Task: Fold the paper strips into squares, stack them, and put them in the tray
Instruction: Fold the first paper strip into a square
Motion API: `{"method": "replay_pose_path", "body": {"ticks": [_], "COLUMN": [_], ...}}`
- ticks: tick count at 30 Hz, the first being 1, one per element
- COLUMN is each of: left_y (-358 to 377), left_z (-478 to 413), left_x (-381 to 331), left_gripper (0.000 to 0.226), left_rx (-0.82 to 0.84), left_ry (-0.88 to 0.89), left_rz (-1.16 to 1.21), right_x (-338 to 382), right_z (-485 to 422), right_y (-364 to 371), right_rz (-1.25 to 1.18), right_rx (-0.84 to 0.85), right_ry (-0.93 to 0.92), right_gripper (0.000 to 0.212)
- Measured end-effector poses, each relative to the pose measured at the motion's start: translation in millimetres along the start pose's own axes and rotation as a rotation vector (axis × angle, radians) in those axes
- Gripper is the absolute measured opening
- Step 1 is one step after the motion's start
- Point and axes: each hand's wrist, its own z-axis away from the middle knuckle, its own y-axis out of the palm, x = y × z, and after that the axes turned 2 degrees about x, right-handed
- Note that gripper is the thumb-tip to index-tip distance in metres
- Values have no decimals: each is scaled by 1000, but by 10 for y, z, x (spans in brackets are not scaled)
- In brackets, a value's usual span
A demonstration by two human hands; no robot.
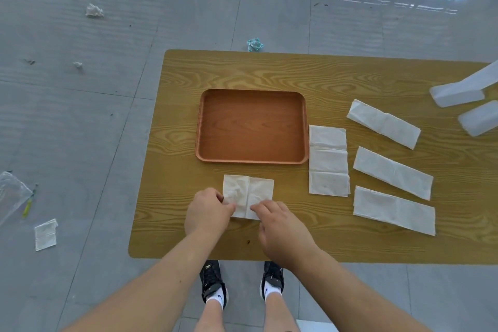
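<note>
A white paper strip (249, 191), partly folded with a crease down its middle, lies near the table's front edge, just in front of the brown tray (204, 127). My left hand (207, 210) pinches its near left corner. My right hand (283, 226) presses fingertips on its near right part. The tray holds nothing. Right of the tray lies a flat strip (328, 160) with two creases. Three more strips lie further right: a far one (382, 123), a middle one (392, 172) and a near one (393, 210).
The wooden table (269, 73) stands on a grey tiled floor. Translucent plastic pieces (458, 94) lie at its far right edge. Crumpled paper (94, 11), a teal wad (254, 44), a plastic bag (10, 194) and a folded paper (45, 234) litter the floor.
</note>
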Motion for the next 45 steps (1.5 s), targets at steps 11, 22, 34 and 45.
{"method": "replay_pose_path", "body": {"ticks": [11,22,34,45], "left_y": [-63,193,-219,-215], "left_z": [269,397,15,-160], "left_x": [-210,-291,-102,68], "left_gripper": [30,60,60,80], "left_rx": [-55,-49,-89,152], "left_ry": [412,177,814,937], "left_rz": [151,-164,-805,-841], "right_x": [-248,-573,-357,-49], "right_z": [61,-109,-131,-306], "right_y": [-180,-397,-209,-115], "right_rz": [-63,126,285,248], "right_rx": [-89,-57,51,57], "right_ry": [-53,-235,-185,46], "right_gripper": [49,56,55,70]}}
